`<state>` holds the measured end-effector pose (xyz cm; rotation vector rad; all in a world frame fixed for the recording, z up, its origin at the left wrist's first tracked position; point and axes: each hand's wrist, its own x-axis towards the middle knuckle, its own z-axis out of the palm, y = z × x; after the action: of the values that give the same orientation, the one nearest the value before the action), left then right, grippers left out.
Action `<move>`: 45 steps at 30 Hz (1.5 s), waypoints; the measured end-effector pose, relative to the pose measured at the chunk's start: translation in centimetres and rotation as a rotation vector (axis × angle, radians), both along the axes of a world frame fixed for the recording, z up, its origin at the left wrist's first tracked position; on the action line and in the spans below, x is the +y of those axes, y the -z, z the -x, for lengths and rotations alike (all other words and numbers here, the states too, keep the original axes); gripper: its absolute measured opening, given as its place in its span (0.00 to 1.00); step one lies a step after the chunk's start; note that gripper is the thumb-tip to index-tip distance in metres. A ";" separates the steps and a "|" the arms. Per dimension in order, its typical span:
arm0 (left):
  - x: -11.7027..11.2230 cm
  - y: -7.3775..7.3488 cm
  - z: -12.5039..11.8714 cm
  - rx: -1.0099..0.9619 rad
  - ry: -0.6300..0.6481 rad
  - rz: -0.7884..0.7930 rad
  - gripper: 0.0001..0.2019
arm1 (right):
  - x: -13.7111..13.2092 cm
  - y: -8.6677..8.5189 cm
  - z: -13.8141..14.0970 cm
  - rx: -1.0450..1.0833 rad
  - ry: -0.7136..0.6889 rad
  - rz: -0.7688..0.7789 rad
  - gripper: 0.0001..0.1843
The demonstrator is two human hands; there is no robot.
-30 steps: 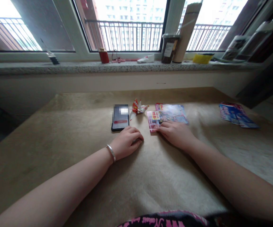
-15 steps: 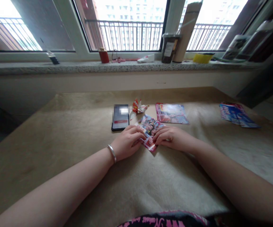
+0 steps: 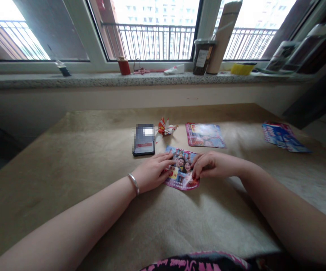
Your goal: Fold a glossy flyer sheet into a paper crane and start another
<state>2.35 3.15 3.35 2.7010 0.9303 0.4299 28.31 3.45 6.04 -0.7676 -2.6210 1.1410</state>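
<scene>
A glossy printed paper sheet (image 3: pixel 181 171) with a picture of smiling people lies on the table before me, its lower edge nearly facing me. My left hand (image 3: pixel 155 169), a silver bangle on its wrist, rests on the sheet's left side with fingers stretched out. At the right edge, my right hand (image 3: pixel 206 165) pinches the paper between thumb and curled fingers. A phone (image 3: pixel 144 141) lies beyond my left hand. To its right stands a folded paper crane (image 3: pixel 167 128) in red and white.
Printed sheets (image 3: pixel 205 135) lie behind my right hand. Several blue and red leaflets (image 3: pixel 284 137) are fanned out at the far right of the table (image 3: pixel 95 128). On the stone windowsill (image 3: pixel 95 81) stand a red jar (image 3: pixel 123 66), a dark lidded container (image 3: pixel 203 58) and a yellow item (image 3: pixel 242 69).
The sheet has been turned from a slanted position to roughly square with me, and more of its picture shows. My right hand has shifted slightly right; my left fingers have straightened.
</scene>
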 end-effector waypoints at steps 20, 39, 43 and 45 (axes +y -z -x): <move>-1.5 -1.1 -0.8 0.084 0.149 -0.145 0.13 | -0.4 2.1 2.4 -0.047 0.483 -0.148 0.06; -1.1 -0.7 -0.7 0.063 0.124 -0.103 0.14 | -1.0 1.9 2.5 -0.065 0.336 -0.512 0.08; -0.9 -0.7 -0.6 0.071 0.122 -0.114 0.13 | -0.9 1.6 1.6 -0.069 0.214 -0.491 0.10; -1.0 -0.6 -0.6 0.082 0.118 -0.124 0.13 | -0.7 1.5 1.3 -0.080 0.210 -0.495 0.11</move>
<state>2.91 2.14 3.99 2.8869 0.7841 0.3660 26.99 2.73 4.51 -0.9551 -2.6352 0.3858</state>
